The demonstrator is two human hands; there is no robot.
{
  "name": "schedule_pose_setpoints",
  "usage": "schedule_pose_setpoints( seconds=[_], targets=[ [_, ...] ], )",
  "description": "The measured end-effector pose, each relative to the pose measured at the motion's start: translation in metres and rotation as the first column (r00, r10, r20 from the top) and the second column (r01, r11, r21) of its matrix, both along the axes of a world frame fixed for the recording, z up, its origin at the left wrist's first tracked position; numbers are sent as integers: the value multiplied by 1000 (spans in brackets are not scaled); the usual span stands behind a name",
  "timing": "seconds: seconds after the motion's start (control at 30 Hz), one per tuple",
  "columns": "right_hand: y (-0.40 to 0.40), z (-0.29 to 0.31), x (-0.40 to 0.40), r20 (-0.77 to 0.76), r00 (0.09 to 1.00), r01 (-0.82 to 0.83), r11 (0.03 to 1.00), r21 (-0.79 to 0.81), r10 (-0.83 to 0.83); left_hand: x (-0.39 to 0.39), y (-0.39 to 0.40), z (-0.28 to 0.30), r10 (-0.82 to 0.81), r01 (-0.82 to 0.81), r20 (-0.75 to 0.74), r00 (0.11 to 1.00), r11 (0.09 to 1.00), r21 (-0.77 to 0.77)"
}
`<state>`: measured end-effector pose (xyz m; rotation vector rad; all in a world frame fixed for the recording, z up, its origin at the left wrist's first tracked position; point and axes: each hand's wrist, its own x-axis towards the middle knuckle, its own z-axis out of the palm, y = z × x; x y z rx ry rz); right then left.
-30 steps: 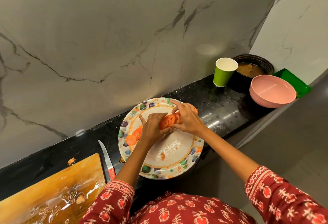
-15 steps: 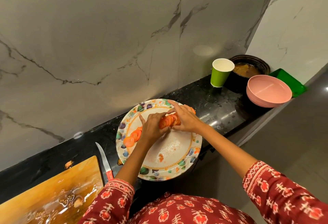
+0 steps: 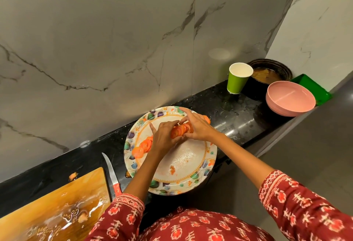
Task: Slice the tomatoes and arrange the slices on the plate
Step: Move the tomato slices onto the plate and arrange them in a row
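Observation:
A round patterned plate sits on the black counter. A stack of tomato slices is held between both hands over the plate's far side. My left hand pinches the stack's near end and my right hand grips its far end. A few more slices lie overlapped along the plate's left rim. A small tomato bit lies near the plate's centre. The red-handled knife lies on the counter between the plate and the wet wooden cutting board.
At the right end of the counter stand a green paper cup, a dark pot, a pink bowl and a green tray. A tomato scrap lies by the board. A marble wall rises directly behind the narrow counter.
Both hands stay on the stack of slices over the plate, shifting only slightly. The view has drifted a little.

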<state>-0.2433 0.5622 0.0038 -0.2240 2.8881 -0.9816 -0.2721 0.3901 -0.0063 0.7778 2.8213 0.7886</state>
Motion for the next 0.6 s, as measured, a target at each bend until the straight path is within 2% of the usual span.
schedule_pose_setpoints(
  seconds=[0.6],
  targets=[
    [7,8,-2,11,1000,0,1000,-23,0,-5,-1,-6,10,-10,15,1000,1000,-18]
  ],
)
